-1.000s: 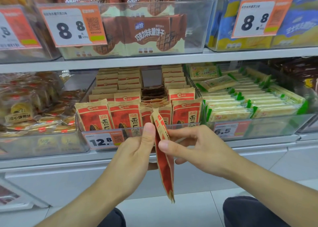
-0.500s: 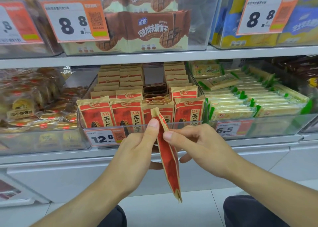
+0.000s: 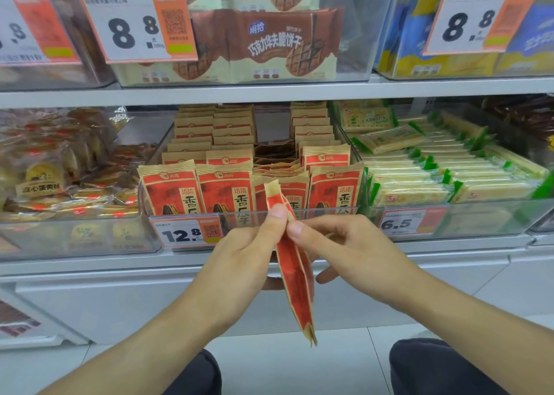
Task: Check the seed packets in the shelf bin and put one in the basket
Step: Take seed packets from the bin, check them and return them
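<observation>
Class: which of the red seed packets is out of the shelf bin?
The seed packet seen edge-on, pinched between left hand and right hand; the others stand in the bin.

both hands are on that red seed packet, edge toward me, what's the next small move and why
Probably turn the seed packet face-on to read it. The left hand and right hand pinch its top, and only its thin edge shows. No basket is in view yet.
</observation>
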`<state>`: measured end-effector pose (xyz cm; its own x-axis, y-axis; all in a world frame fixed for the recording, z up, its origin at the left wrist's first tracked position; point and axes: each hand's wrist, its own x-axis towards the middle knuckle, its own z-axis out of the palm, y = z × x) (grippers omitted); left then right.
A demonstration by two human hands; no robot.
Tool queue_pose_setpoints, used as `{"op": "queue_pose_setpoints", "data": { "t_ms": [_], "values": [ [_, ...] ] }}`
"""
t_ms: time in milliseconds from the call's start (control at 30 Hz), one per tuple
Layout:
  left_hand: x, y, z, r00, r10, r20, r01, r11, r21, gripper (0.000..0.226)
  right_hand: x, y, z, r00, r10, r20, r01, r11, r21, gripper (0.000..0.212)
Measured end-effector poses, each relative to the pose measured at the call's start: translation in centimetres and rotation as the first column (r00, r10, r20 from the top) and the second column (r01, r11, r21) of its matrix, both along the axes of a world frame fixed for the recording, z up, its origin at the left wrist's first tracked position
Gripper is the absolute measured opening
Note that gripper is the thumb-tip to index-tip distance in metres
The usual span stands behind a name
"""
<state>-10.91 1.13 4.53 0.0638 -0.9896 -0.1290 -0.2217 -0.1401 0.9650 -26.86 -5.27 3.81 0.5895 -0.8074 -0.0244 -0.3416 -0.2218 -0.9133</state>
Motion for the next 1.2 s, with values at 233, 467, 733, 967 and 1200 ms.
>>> {"op": "queue_pose_setpoints", "data": {
  "t_ms": [233, 467, 733, 967, 1200],
  "values": [
    [0.1, 0.2, -0.3, 0.991, 0.077, 0.110, -0.077, 0.997, -0.009, 0.063, 0.1, 0.4, -0.3, 0.974, -0.052, -0.219, 0.027, 0.993, -0.115, 0.071],
    [0.2, 0.0, 0.1, 0.978, 0.208, 0.022, -0.205, 0.973, -0.106, 0.052, -0.2, 0.7, 0.5, 0.958, 0.069, -0.279, -0.091, 0.994, -0.065, 0.103],
    [1.0, 0.5, -0.3, 0.992, -0.115, -0.056, 0.108, 0.988, -0.111, 0.050, -2.4, -1.7, 2.3, 0.998, 0.002, 0.061, -0.016, 0.972, 0.233, 0.087],
    [1.1, 0.3, -0.9, 0.962, -0.273, -0.004, 0.269, 0.948, -0.172, 0.077, -3.2, -2.4, 2.3, 0.981, 0.009, 0.192, -0.055, 0.970, 0.238, 0.067],
    [0.6, 0.0, -1.4, 0.967, -0.249, -0.046, 0.236, 0.953, -0.192, 0.078, -3.5, -3.1, 2.1, 0.983, 0.076, 0.169, -0.112, 0.970, 0.217, 0.070]
  ]
}}
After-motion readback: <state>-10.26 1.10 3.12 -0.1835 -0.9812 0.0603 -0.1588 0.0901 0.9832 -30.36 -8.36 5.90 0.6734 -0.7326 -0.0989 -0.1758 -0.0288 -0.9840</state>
